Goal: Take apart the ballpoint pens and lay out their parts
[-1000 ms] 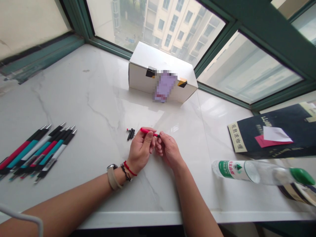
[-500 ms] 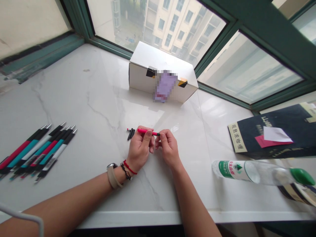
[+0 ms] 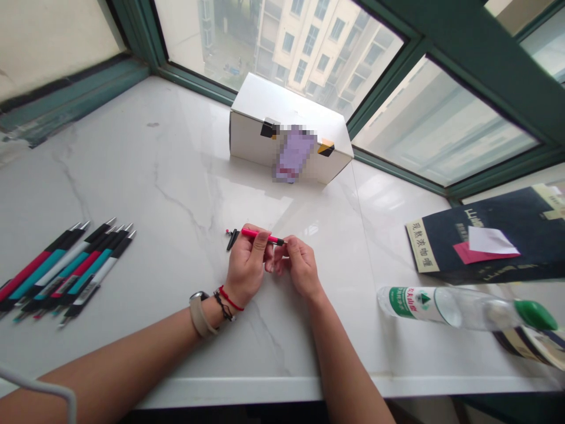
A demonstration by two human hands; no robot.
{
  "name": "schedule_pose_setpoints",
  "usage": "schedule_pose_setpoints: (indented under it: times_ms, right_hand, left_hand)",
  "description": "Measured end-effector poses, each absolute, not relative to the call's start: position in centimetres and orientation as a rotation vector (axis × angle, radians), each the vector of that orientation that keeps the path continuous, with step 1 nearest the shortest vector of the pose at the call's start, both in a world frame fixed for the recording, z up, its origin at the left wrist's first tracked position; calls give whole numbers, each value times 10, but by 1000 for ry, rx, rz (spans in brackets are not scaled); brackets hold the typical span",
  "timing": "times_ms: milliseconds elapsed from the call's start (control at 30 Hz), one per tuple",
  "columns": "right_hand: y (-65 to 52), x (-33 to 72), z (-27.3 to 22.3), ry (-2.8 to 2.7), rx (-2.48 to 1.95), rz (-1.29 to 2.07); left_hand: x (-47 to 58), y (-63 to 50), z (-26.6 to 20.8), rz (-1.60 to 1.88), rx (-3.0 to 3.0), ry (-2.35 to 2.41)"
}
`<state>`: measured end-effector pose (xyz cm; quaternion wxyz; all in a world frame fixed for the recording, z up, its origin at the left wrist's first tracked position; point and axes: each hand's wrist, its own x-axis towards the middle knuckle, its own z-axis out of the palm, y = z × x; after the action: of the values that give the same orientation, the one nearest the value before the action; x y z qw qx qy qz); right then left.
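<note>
My left hand (image 3: 248, 262) is closed around a red pen barrel (image 3: 251, 233), its thumb lying along the side. The barrel's black end (image 3: 278, 241) points right, at the fingertips of my right hand (image 3: 302, 266). Those fingers are pinched right at that end; whatever small part they hold is too small to make out. Just left of my left hand, black pen parts (image 3: 232, 238) and a tiny red piece (image 3: 228, 231) lie on the white marbled counter (image 3: 185, 176).
Several pens (image 3: 75, 265) with red, blue and white barrels lie in a row at left. A white box (image 3: 251, 132) stands by the window. On the right are a dark paper bag (image 3: 445, 235), a lying water bottle (image 3: 468, 309) and a round container (image 3: 525, 346). A pale cable (image 3: 39, 386) crosses the lower left corner.
The red barrel has tilted slightly, and both hands have shifted a little left in view. My right hand's lower fingers have come closer to my left hand.
</note>
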<state>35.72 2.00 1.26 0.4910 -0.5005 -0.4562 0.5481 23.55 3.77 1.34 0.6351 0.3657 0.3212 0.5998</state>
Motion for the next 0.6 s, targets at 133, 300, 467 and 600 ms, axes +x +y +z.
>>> schedule_pose_setpoints:
  times_ms: [133, 300, 467, 600]
  right_hand:
    - [18, 356, 14, -1115, -1269, 1308]
    - [16, 354, 18, -1176, -1262, 1236]
    - [14, 354, 16, -1346, -1361, 967]
    - [14, 353, 16, -1323, -1343, 1019]
  left_hand:
    - [235, 37, 13, 1355, 842, 758]
    - [235, 37, 15, 1353, 841, 747]
    - [233, 40, 16, 1338, 830, 757]
    - [233, 42, 17, 1342, 808, 778]
